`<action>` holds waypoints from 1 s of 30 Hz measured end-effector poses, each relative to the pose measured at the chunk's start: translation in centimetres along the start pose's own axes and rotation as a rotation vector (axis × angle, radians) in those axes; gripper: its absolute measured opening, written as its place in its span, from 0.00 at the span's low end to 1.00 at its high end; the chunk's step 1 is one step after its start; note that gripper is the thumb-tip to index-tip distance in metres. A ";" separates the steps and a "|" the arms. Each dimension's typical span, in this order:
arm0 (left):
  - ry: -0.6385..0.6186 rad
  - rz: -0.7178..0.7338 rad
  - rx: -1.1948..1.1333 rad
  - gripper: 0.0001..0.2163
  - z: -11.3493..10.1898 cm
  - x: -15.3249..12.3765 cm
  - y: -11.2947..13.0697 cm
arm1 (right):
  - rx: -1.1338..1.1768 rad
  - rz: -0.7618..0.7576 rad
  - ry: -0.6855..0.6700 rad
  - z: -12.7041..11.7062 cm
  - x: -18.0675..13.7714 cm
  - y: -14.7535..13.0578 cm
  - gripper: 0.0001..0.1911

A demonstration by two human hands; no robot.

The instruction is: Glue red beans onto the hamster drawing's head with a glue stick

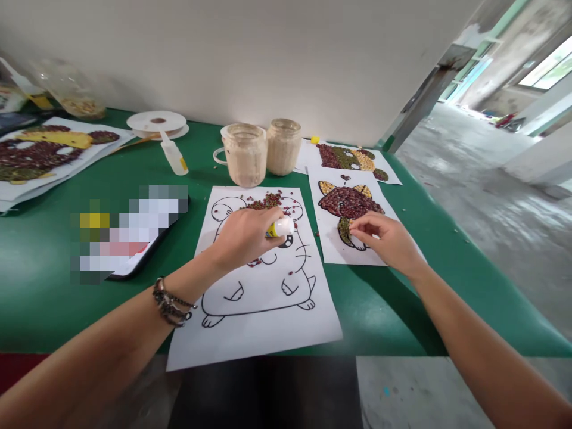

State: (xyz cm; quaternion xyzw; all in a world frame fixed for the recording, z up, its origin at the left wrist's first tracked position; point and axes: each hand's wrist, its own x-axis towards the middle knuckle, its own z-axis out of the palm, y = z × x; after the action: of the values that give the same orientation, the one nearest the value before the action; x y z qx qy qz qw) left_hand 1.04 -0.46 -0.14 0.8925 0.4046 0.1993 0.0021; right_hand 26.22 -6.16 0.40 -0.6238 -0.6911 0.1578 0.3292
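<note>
Bracelet: beaded bracelet (172, 304) is sitting on the left wrist, at 7 o'clock of the frame.
Hamster sheet: hamster sheet (263, 322) is lying on the green table (44, 310) at 6 o'clock, nearest the person.
Left hand: left hand (243, 235) is closing tight around a glue bottle (281, 227), its nozzle pointing toward 3 o'clock over the hamster's face.
Right hand: right hand (386, 238) is resting at 3 o'clock of the left hand, fingers drawn narrow, tips touching the green patch on the bean animal sheet (330, 250); whether a bean is sitting between them, I cannot tell.
Red beans: red beans (268, 201) are covering the hamster's forehead, at 12 o'clock of the left hand.
Phone: phone (129, 238) is lying at 9 o'clock of the left hand.
Jars: two jars (245, 154) are standing side by side at 12 o'clock, beyond the hamster sheet.
Spare glue: spare glue bottle (174, 156) is leaning at 11 o'clock, near a tape roll (156, 122).
Far sheet: finished bean sheet (351, 158) is lying at 1 o'clock.
</note>
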 end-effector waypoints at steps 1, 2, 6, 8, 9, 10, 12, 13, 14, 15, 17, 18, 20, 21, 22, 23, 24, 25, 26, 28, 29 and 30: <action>-0.006 -0.003 0.004 0.06 0.0 0.0 0.0 | -0.055 -0.032 0.002 -0.2 -0.1 0.5 0.06; -0.013 -0.007 0.007 0.05 0.0 0.0 0.0 | -0.094 -0.061 0.004 -0.3 -0.3 1.0 0.06; -0.032 -0.002 -0.002 0.05 -0.1 0.0 0.2 | -0.158 -0.083 0.026 -0.6 -0.4 2.2 0.05; -0.020 0.002 -0.012 0.05 0.0 0.0 0.2 | -0.178 -0.079 0.040 -0.6 -0.4 2.5 0.05; -0.015 0.002 -0.016 0.05 0.0 0.0 0.2 | -0.186 -0.083 0.042 -0.5 -0.3 2.5 0.05; -0.012 0.000 -0.020 0.05 0.1 0.0 0.2 | -0.196 -0.091 0.037 -0.4 -0.3 2.5 0.05; -0.011 -0.009 -0.022 0.05 0.1 0.1 0.2 | -0.218 -0.106 0.014 -0.3 -0.3 2.4 0.06; -0.015 -0.014 -0.022 0.05 0.1 0.1 0.2 | -0.226 -0.110 0.001 -0.2 -0.3 2.4 0.06; -0.021 -0.019 -0.023 0.05 0.1 0.1 0.2 | -0.232 -0.109 -0.009 -0.2 -0.4 2.4 0.07; -0.024 -0.023 -0.025 0.05 0.1 0.1 0.2 | -0.232 -0.107 -0.015 -0.2 -0.4 2.4 0.07; -0.025 -0.025 -0.030 0.05 0.1 0.1 0.2 | -0.215 -0.106 -0.025 -0.2 -0.4 2.5 0.08; -0.024 -0.027 -0.031 0.05 0.1 0.1 0.2 | -0.202 -0.107 -0.031 -0.2 -0.4 2.7 0.08; -0.021 -0.038 -0.031 0.05 0.0 0.1 0.3 | -0.184 -0.111 -0.041 -0.2 -0.4 2.9 0.08; -0.022 -0.045 -0.031 0.05 0.0 0.1 0.3 | -0.183 -0.114 -0.046 -0.2 -0.4 3.0 0.08; -0.026 -0.051 -0.032 0.05 0.0 0.1 0.2 | -0.188 -0.118 -0.048 -0.2 -0.4 3.0 0.08; -0.030 -0.054 -0.034 0.05 0.0 0.1 0.2 | -0.198 -0.123 -0.048 -0.2 -0.3 3.1 0.08; -0.031 -0.055 -0.035 0.04 0.0 0.1 0.2 | -0.212 -0.129 -0.047 -0.2 -0.3 3.1 0.08; -0.031 -0.055 -0.037 0.04 0.0 0.1 0.2 | -0.227 -0.135 -0.048 -0.2 -0.3 3.0 0.08; -0.032 -0.055 -0.037 0.04 0.0 0.1 0.2 | -0.242 -0.139 -0.048 -0.3 -0.3 3.0 0.08; -0.031 -0.055 -0.034 0.04 0.0 0.1 0.3 | -0.269 -0.142 -0.045 -0.3 -0.4 2.9 0.08; -0.030 -0.055 -0.032 0.04 -0.1 0.2 0.3 | -0.277 -0.147 -0.042 -0.3 -0.4 2.9 0.08; -0.029 -0.054 -0.029 0.04 -0.1 0.2 0.4 | -0.282 -0.156 -0.039 -0.4 -0.4 2.9 0.08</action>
State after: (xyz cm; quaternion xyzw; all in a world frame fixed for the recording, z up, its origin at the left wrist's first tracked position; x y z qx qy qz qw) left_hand 1.34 -0.61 0.09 0.8839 0.4255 0.1922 0.0263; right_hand 28.65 -6.09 -1.24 -0.6050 -0.7591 0.0451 0.2360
